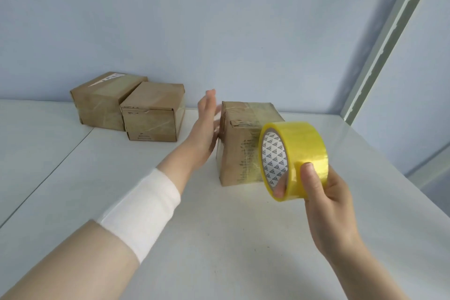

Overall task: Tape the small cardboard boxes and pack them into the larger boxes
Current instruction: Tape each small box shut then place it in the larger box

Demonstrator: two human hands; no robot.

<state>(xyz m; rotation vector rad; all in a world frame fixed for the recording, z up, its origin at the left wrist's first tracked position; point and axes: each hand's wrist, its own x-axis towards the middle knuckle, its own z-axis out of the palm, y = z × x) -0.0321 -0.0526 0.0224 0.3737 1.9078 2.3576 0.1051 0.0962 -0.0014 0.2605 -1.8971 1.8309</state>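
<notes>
L hand point(207, 126) is lying flat, fingers straight, against the side of the small box point(243, 146) mid-table, R hand point(326, 192) is pinching the tape roll point(295, 156) just in front – brace box firmly, run tape along seam, press down w/o wrinkles.

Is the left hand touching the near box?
Cannot tell. In the head view the left hand is open beside the near box, but motion blur hides any gap.

I count three boxes: near box point(239, 151) at the left grip point(207, 126), middle box point(152, 114) and far box point(102, 102) beyond it — and one tape roll point(306, 143) in the right grip point(326, 197).
</notes>
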